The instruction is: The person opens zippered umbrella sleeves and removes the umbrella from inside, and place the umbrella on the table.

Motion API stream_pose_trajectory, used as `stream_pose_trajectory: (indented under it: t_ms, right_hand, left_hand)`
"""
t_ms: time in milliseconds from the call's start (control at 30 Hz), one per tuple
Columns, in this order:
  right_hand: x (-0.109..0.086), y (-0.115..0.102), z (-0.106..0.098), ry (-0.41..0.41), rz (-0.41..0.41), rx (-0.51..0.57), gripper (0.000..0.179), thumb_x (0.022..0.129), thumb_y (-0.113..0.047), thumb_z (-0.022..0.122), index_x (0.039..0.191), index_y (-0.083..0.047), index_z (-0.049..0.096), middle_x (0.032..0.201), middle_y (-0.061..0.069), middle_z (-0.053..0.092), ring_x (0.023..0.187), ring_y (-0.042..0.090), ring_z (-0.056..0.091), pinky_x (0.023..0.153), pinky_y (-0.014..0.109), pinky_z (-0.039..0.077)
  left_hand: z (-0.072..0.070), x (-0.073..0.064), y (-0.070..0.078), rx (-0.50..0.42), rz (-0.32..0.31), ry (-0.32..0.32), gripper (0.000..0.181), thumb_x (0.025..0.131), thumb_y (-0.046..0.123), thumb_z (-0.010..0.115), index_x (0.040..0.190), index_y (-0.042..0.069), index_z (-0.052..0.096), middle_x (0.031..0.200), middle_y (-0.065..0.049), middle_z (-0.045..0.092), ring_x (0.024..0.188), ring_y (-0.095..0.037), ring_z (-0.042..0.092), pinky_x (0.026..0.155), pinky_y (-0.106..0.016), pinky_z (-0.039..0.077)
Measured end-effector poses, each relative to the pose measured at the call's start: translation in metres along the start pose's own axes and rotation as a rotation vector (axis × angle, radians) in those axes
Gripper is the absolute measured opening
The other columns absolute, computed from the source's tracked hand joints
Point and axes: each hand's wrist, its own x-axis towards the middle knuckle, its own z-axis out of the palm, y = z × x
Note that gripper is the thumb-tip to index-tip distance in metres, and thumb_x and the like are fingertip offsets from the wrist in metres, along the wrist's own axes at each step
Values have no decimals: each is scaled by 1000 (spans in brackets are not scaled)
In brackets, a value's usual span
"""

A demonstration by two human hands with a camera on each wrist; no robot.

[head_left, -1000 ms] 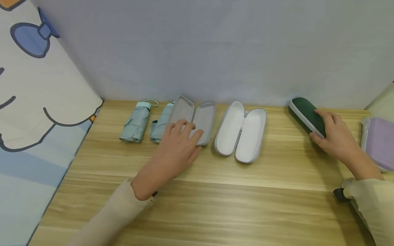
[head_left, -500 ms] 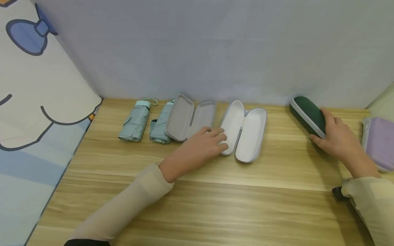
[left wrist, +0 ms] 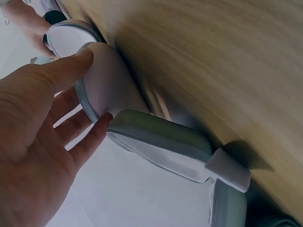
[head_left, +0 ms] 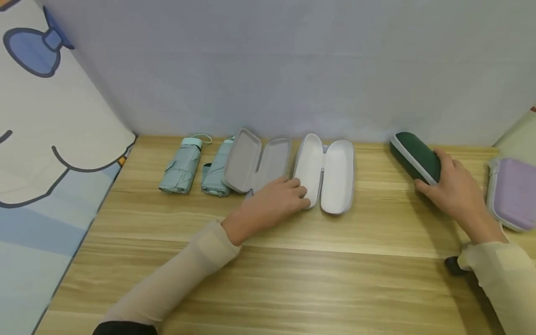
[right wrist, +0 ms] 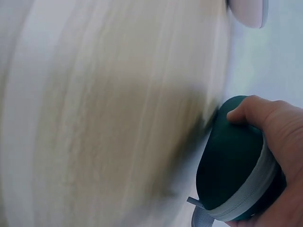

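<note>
My left hand (head_left: 274, 202) pinches the near left edge of an open glasses case (head_left: 338, 179) with a white lining. In the left wrist view the thumb lies on its pale outer shell (left wrist: 111, 85), while the fingers reach round the rim. Beside that wrist, an open grey-lined case (head_left: 243, 163) leans partly over a folded umbrella (head_left: 217, 171). Over at the right, my right hand (head_left: 458, 197) grips the near end of a closed green glasses case (head_left: 414, 153). Its grey zipper band (right wrist: 251, 189) and pull show in the right wrist view.
Another folded mint umbrella (head_left: 182, 167) lies at the left end of the row. A closed purple case (head_left: 517, 193) sits right of my right hand. A pale wall (head_left: 293, 83) stands behind the wooden table (head_left: 293, 288), with a cartoon-printed cloth (head_left: 37, 139) at the left.
My left hand has gone from over the grey-lined case to the white-lined one, which has since shifted slightly left and back. The right hand stays on the green case.
</note>
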Motion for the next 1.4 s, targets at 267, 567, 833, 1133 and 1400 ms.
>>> stream_pose_trajectory:
  t_ms: [267,567,833,1133,1400]
  right_hand:
    - [-19,-19,-6,29,-54,46,93,94,-33,74,164,-1,21,137,43,48,108,54,53,79,66,44]
    - [-55,-39,-5,143,-139,102,92,85,-23,82,162,-7,34,138,31,56,105,47,57,79,59,43]
    - [-79,-57,9,346,-434,91,93,67,-15,84,154,-9,50,126,24,68,99,38,64,81,40,41]
    - [-100,-90,26,286,-712,6,85,69,-32,80,148,-9,56,130,15,68,110,35,65,88,51,49]
    - [-113,-117,48,242,-833,-30,98,57,-24,97,145,-10,58,129,10,69,114,32,64,94,52,51]
  left_hand:
    - [0,3,3,7,-31,-17,15,103,17,64,113,22,75,100,4,70,93,-16,58,82,-31,49]
    - [-8,3,8,-63,-59,44,16,107,19,60,111,20,75,106,3,71,107,-18,63,91,-36,51]
    - [-20,-10,11,-100,-113,197,25,103,24,68,127,18,69,126,-2,68,123,-22,63,97,-40,55]
    - [-28,-31,31,-205,-117,297,55,99,35,73,145,9,57,143,-11,59,131,-26,59,108,-40,52]
    - [-22,-50,48,-343,-164,188,66,96,40,75,151,10,52,146,-11,58,133,-26,59,111,-42,51]
